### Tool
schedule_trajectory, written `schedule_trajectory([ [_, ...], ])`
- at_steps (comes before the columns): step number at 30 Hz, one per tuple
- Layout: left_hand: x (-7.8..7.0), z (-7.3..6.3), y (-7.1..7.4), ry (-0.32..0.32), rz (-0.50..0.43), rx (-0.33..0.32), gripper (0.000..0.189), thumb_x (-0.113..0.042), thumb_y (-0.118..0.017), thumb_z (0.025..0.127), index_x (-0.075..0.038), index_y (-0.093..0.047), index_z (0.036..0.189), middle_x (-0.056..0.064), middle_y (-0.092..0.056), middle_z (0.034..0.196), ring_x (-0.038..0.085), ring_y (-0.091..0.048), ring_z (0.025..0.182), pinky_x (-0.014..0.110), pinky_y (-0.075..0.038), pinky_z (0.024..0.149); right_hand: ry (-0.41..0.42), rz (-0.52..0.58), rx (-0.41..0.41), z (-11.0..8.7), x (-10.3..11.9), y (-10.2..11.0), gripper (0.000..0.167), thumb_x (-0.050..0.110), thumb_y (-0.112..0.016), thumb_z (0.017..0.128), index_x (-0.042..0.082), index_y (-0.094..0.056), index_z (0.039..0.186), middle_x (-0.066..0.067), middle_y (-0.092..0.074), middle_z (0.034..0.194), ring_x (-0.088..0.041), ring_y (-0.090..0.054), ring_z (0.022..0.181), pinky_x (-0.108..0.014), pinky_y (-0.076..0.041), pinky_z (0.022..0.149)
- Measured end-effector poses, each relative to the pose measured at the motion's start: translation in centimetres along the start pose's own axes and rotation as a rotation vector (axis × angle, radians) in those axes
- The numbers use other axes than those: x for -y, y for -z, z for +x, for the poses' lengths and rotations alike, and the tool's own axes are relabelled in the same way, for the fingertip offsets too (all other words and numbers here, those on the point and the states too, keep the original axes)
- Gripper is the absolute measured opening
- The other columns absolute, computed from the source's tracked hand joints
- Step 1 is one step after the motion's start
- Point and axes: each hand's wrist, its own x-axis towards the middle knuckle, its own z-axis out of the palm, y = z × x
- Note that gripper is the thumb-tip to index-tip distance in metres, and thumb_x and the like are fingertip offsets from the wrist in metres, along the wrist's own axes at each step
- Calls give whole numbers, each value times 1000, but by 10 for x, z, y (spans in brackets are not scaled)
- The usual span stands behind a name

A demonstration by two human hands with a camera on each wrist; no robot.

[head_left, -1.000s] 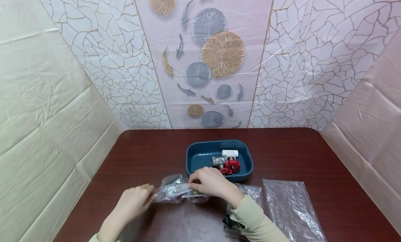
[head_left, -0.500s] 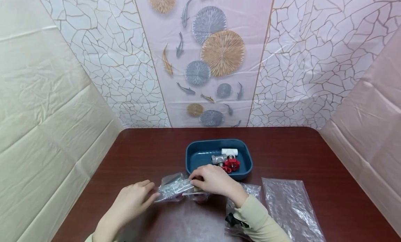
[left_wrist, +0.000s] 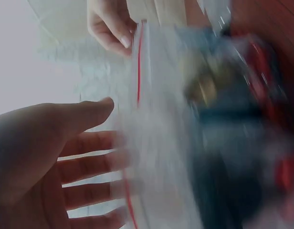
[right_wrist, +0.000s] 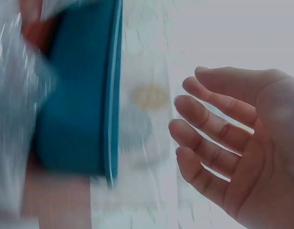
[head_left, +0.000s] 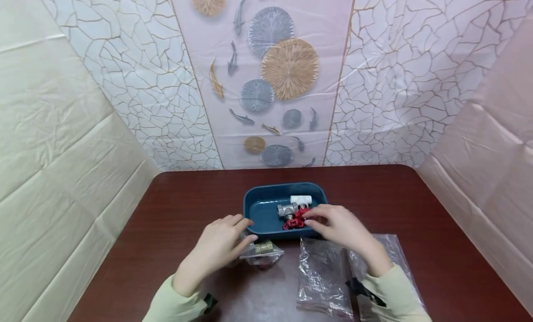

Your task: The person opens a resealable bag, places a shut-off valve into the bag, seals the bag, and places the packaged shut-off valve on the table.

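Observation:
My left hand (head_left: 220,243) reaches over a zip bag (head_left: 276,254) in front of the tray, its fingers parted. Inside that clear bag shows a brass fitting (head_left: 263,247); the bag's red zip line (left_wrist: 139,71) appears beside the fingers in the left wrist view. Red and dark contents there are blurred. My right hand (head_left: 339,225) hangs over the right front corner of the blue tray (head_left: 260,218), fingertips close to the red valve handles (head_left: 296,219). Nothing lies between its loosely bent fingers in the right wrist view. The tray also holds a silver valve body (head_left: 285,211) and a white pipe tee (head_left: 300,200).
Two flat clear bags lie right of the front area: one nearer bag (head_left: 322,275) and one farther right (head_left: 389,243), partly under the right forearm. The dark red tabletop (head_left: 187,197) meets fabric-covered walls (head_left: 104,151) on the sides and back.
Both hands have released the zip bag's top edge. The right hand has moved right, over the tray's corner; the left has shifted right and up, covering part of the bags.

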Motion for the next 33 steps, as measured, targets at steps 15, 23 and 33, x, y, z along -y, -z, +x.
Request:
schedule_trajectory([
  [15, -68, 41, -26, -320, -6, 59, 26, -42, -67, 96, -20, -71, 109, -7, -66, 101, 10, -63, 87, 27, -50, 70, -27, 4, 2, -76, -28, 21, 13, 15, -74, 92, 14, -77, 105, 11, -69, 92, 3, -56, 72, -25, -50, 60],
  [23, -103, 28, -57, -551, 59, 188, 23, -48, -68, 92, -27, -67, 102, -14, -62, 95, 5, -61, 86, 19, -47, 69, 173, 33, 122, -97, -19, -12, 13, 14, -78, 87, 12, -74, 99, 9, -68, 89, 1, -58, 75, -26, -51, 62],
  [33, -116, 15, -82, -605, 33, 412, 28, -47, -76, 85, -29, -67, 105, -14, -59, 93, 2, -60, 80, 20, -45, 57, 24, -40, 381, -117, 1, -35, 29, 41, -84, 77, 25, -66, 92, 18, -51, 87, 2, -47, 72, -29, -45, 62],
])
